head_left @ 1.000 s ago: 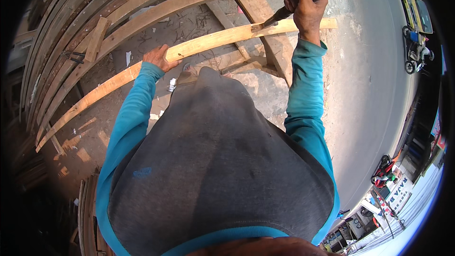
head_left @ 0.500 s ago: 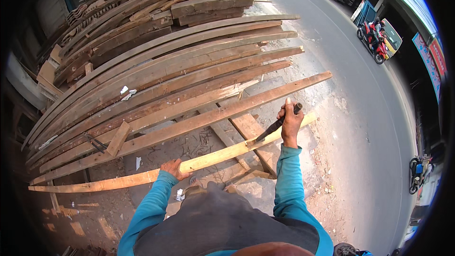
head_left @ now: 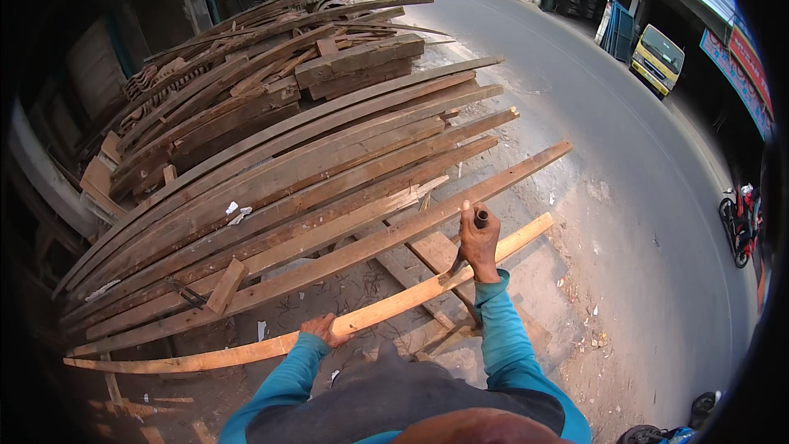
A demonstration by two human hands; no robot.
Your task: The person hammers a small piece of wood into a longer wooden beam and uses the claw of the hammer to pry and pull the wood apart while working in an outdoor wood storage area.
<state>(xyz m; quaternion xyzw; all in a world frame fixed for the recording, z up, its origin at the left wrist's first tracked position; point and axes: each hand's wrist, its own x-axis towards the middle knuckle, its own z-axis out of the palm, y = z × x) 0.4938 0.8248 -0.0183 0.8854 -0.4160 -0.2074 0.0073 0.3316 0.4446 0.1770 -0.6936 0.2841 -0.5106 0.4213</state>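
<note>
A long, pale wooden plank [head_left: 394,304] runs from the lower left up toward the right in front of me. My left hand [head_left: 322,330] grips its near edge left of my body. In my right hand [head_left: 479,240], thumb up, is a dark hand tool [head_left: 456,266] with a round-ended handle. The tool's lower end meets the plank; its exact kind is partly hidden by my fingers. Just beyond lies a longer brown beam [head_left: 362,244], parallel to the plank. Crosswise wooden supports [head_left: 440,255] show beneath.
Several weathered beams [head_left: 312,152] lie side by side beyond, with a stack of old timber [head_left: 246,82] behind. A short wood block [head_left: 226,286] and dark pincer-like tool [head_left: 187,293] rest on them. To the right runs a road [head_left: 625,197] with a yellow truck [head_left: 657,59] and red motorbike [head_left: 737,226].
The view has tilted, showing more of the road ahead. My right hand has swung the tool's handle more upright, its lower end still at the plank. The red motorbike has come nearer along the road.
</note>
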